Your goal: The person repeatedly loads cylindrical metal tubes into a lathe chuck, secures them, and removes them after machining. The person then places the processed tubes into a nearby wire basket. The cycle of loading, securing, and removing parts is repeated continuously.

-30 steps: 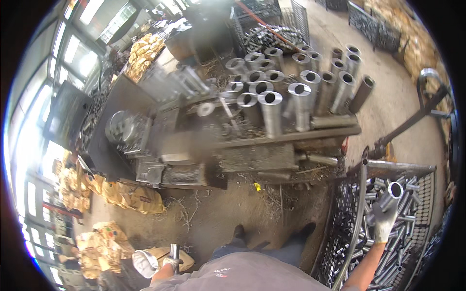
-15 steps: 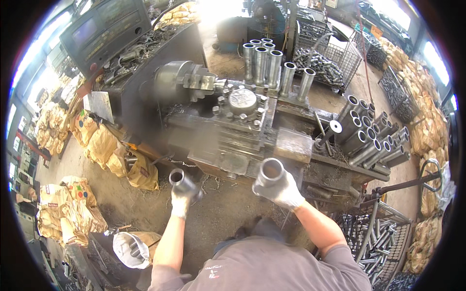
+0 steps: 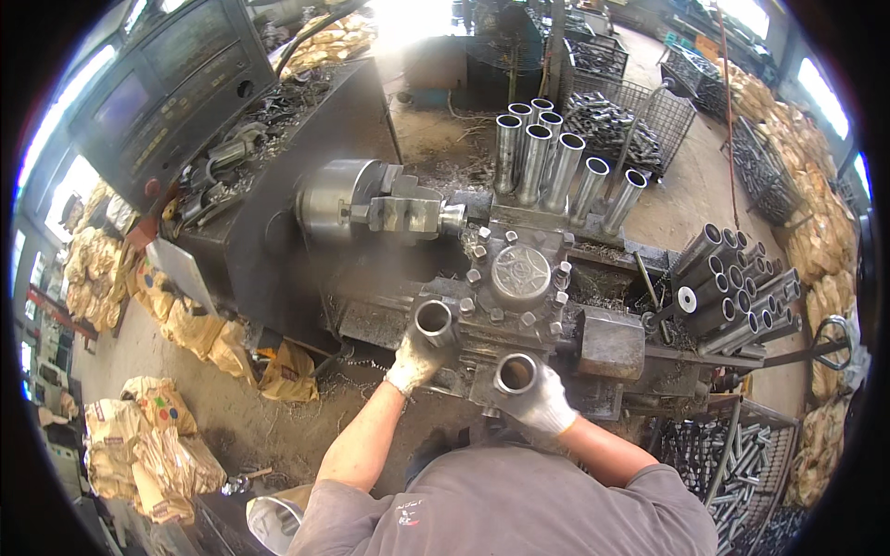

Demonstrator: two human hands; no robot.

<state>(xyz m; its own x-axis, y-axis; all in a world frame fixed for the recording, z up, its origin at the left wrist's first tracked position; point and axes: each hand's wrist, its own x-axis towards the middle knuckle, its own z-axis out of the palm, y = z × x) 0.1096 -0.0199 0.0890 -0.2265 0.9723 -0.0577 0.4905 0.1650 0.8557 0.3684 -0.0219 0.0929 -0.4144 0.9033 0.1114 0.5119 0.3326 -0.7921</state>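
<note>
My left hand (image 3: 414,363), in a white work glove, is closed around a short steel tube (image 3: 434,321), whose open end faces up. Level with the tool post (image 3: 521,276) but nearer to me, that tube is over the front of the lathe. To its right, my gloved right hand (image 3: 551,408) grips a second steel tube (image 3: 516,374), also open end up. The two tubes are apart. Beyond my left hand, the lathe chuck (image 3: 338,199) has a bright metal piece (image 3: 452,219) at its jaws.
Several steel tubes (image 3: 538,162) stand upright behind the tool post. More tubes (image 3: 742,287) lean in a cluster at the right. A wire bin of metal parts (image 3: 742,463) is at my lower right. Brown sacks (image 3: 153,445) lie at the left, below the control panel (image 3: 158,102).
My left hand has carried its tube right and forward, from above the floor to the lathe. Both tubes are now closer together. The whole view has shifted, with the machine lower and further right.
</note>
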